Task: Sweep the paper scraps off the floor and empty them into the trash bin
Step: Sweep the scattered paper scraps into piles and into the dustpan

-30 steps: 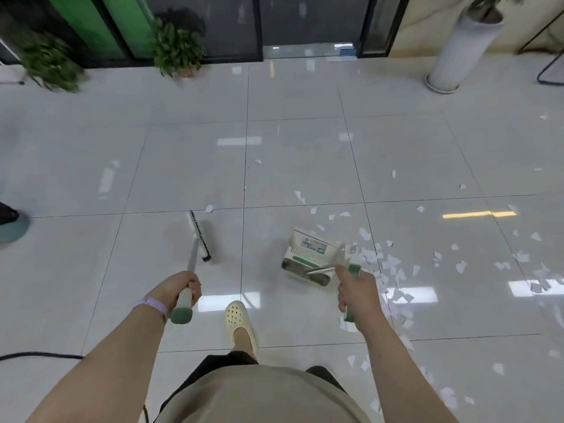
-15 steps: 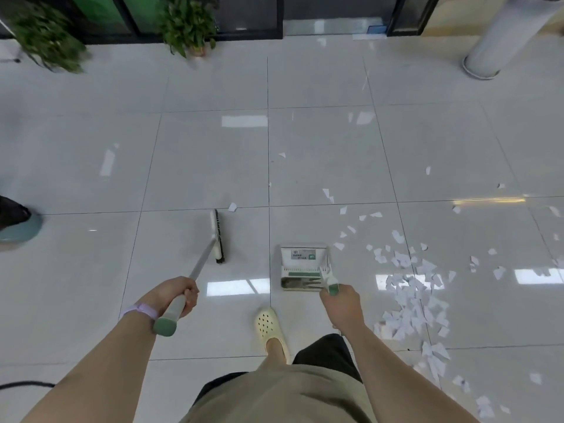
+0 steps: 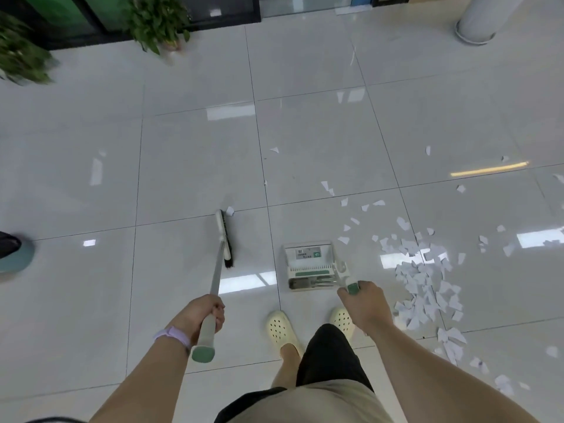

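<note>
Head view: we stand on the pale tiled floor [image 3: 305,141] with a tool in each hand. Our left hand [image 3: 203,312] is wrapped tight round the grey grip of the broom [image 3: 220,257], whose head rests on the tiles ahead and to the left, one stray scrap [image 3: 230,211] touching its far end. Our right hand [image 3: 364,303] is curled round the green-tipped handle of the dustpan [image 3: 308,264], which sits just ahead of our cream clogs [image 3: 279,329].

A second ago the dustpan lay tilted at the edge of the litter; now it faces squarely forward and stands clear of it, while the paper scraps [image 3: 424,285] have slid out to our right as we stepped and turned left. The broom has closed in slightly toward the pan.

We judge that nothing has been gathered: the pan looks empty, and the main drift lies beside it, not in front of its mouth. Sweeping proper has yet to begin, and the broom must cross to the right side first.

No trash bin is in sight. Potted plants [image 3: 158,22] line the dark glass wall beyond.
</note>
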Action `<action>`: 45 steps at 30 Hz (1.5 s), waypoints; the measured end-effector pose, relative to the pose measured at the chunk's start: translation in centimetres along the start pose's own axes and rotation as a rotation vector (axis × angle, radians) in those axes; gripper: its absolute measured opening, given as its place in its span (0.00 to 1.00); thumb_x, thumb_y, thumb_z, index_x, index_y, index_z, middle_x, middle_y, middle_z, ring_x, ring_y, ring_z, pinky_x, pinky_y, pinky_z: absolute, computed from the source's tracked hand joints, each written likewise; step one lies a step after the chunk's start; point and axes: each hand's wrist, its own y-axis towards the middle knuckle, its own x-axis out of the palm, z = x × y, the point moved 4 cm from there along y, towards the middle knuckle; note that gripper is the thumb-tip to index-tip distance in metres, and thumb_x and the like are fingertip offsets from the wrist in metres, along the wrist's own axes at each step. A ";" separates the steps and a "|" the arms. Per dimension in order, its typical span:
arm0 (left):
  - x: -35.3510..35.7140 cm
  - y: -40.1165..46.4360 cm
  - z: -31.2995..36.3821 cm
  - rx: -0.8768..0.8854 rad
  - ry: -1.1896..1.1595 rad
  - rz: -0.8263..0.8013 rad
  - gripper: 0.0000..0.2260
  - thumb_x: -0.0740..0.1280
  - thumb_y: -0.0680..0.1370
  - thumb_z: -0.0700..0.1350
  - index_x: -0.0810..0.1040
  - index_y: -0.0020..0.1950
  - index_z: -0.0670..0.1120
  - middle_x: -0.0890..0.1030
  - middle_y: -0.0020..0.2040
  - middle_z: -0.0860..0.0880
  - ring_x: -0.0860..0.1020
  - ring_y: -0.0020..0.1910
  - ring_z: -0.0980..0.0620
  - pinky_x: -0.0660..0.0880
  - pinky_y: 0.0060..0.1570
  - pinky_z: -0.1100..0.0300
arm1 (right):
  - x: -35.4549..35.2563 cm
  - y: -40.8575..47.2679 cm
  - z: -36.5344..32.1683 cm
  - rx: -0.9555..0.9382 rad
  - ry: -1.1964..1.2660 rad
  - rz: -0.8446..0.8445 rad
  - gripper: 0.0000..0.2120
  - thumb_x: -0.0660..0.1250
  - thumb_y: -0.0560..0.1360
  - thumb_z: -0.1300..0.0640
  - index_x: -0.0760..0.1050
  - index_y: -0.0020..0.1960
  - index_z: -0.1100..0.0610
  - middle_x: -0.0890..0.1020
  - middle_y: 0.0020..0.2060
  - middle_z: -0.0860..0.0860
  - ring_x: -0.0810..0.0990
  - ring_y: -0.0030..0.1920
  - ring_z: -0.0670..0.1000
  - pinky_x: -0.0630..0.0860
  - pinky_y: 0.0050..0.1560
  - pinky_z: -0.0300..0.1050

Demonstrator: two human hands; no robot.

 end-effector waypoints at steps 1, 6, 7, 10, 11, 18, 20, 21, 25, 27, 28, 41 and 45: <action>0.5 0.1 0.1 0.005 -0.003 0.010 0.11 0.57 0.78 0.33 0.64 0.38 0.45 0.66 0.23 0.50 0.64 0.16 0.57 0.63 0.17 0.69 | -0.3 0.3 -0.5 -0.013 -0.004 0.007 0.13 0.67 0.73 0.49 0.74 0.34 0.56 0.79 0.28 0.48 0.78 0.29 0.52 0.70 0.29 0.40; 2.1 -0.6 0.8 0.025 -0.033 0.033 0.10 0.58 0.77 0.32 0.65 0.39 0.45 0.68 0.25 0.49 0.65 0.17 0.57 0.65 0.17 0.68 | 0.5 0.7 -1.9 -0.065 -0.017 -0.004 0.11 0.65 0.75 0.49 0.71 0.35 0.49 0.78 0.32 0.44 0.77 0.33 0.49 0.67 0.29 0.40; 2.3 -0.9 1.1 0.028 -0.039 0.036 0.10 0.58 0.77 0.32 0.65 0.40 0.45 0.67 0.25 0.49 0.65 0.17 0.56 0.65 0.17 0.67 | 0.5 0.6 -1.9 -0.062 -0.025 0.000 0.10 0.65 0.74 0.49 0.71 0.36 0.50 0.78 0.33 0.45 0.77 0.33 0.49 0.67 0.30 0.40; 2.7 -2.1 1.9 0.015 -0.088 0.049 0.10 0.58 0.78 0.32 0.64 0.40 0.45 0.66 0.26 0.50 0.65 0.16 0.56 0.65 0.16 0.67 | 0.2 0.6 -1.6 -0.034 -0.032 -0.002 0.11 0.65 0.73 0.49 0.74 0.36 0.54 0.79 0.33 0.49 0.77 0.34 0.51 0.68 0.31 0.42; 2.7 -2.4 2.1 0.007 -0.100 0.046 0.10 0.57 0.78 0.32 0.64 0.40 0.45 0.66 0.26 0.50 0.65 0.16 0.56 0.65 0.16 0.67 | 0.1 0.6 -1.5 -0.024 -0.031 -0.009 0.11 0.65 0.73 0.48 0.75 0.37 0.54 0.79 0.33 0.50 0.78 0.34 0.51 0.69 0.32 0.42; 2.6 -2.9 6.1 0.035 -0.295 0.043 0.10 0.59 0.78 0.34 0.67 0.40 0.45 0.68 0.25 0.50 0.68 0.18 0.56 0.70 0.21 0.69 | -0.6 1.5 -1.7 -0.059 -0.077 -0.026 0.12 0.63 0.71 0.45 0.77 0.41 0.53 0.80 0.36 0.48 0.78 0.36 0.50 0.71 0.35 0.43; 2.8 -2.9 7.7 0.067 -0.366 0.056 0.08 0.61 0.77 0.34 0.69 0.40 0.46 0.69 0.29 0.50 0.70 0.20 0.56 0.72 0.26 0.69 | -1.1 1.9 -1.8 -0.050 -0.101 -0.042 0.12 0.62 0.71 0.45 0.77 0.42 0.52 0.80 0.37 0.48 0.78 0.37 0.52 0.72 0.37 0.44; 2.9 -2.8 8.6 0.085 -0.367 0.076 0.08 0.61 0.77 0.35 0.69 0.41 0.46 0.69 0.31 0.51 0.70 0.21 0.56 0.73 0.27 0.69 | -1.2 2.0 -1.7 -0.048 -0.113 -0.047 0.12 0.62 0.71 0.45 0.77 0.42 0.52 0.80 0.37 0.48 0.78 0.38 0.52 0.73 0.37 0.44; 4.3 -2.3 12.8 0.073 -0.188 0.156 0.08 0.61 0.78 0.37 0.68 0.40 0.46 0.71 0.30 0.51 0.71 0.19 0.55 0.72 0.25 0.69 | -1.2 2.0 -1.0 -0.046 -0.148 -0.060 0.13 0.61 0.72 0.44 0.76 0.42 0.53 0.80 0.38 0.49 0.79 0.40 0.54 0.76 0.42 0.46; 6.4 -1.7 15.3 0.051 0.035 0.165 0.10 0.61 0.80 0.37 0.69 0.38 0.44 0.72 0.23 0.51 0.71 0.17 0.56 0.70 0.24 0.70 | -1.2 2.1 -1.0 -0.070 -0.178 -0.037 0.12 0.61 0.73 0.45 0.74 0.41 0.53 0.79 0.37 0.49 0.77 0.39 0.54 0.76 0.41 0.46; 7.6 -1.1 16.3 0.031 0.135 0.159 0.11 0.61 0.80 0.37 0.70 0.38 0.43 0.71 0.22 0.50 0.70 0.17 0.56 0.70 0.23 0.70 | -1.5 2.2 -1.1 -0.075 -0.207 -0.018 0.11 0.61 0.73 0.46 0.74 0.42 0.53 0.79 0.37 0.49 0.77 0.39 0.55 0.75 0.41 0.46; 33.2 1.3 11.2 -0.043 1.266 -0.167 0.05 0.62 0.78 0.32 0.71 0.46 0.41 0.75 0.40 0.44 0.76 0.35 0.51 0.76 0.21 0.63 | 2.0 -2.0 0.8 0.347 0.081 0.152 0.07 0.64 0.70 0.47 0.74 0.37 0.50 0.78 0.28 0.48 0.78 0.30 0.49 0.78 0.33 0.46; 36.4 1.8 10.7 -0.093 1.286 -0.277 0.09 0.61 0.76 0.31 0.71 0.54 0.39 0.75 0.39 0.43 0.77 0.29 0.51 0.76 0.24 0.62 | 5.0 -1.4 -0.8 0.285 -0.005 0.086 0.11 0.61 0.71 0.40 0.74 0.44 0.46 0.80 0.34 0.47 0.78 0.34 0.48 0.77 0.36 0.42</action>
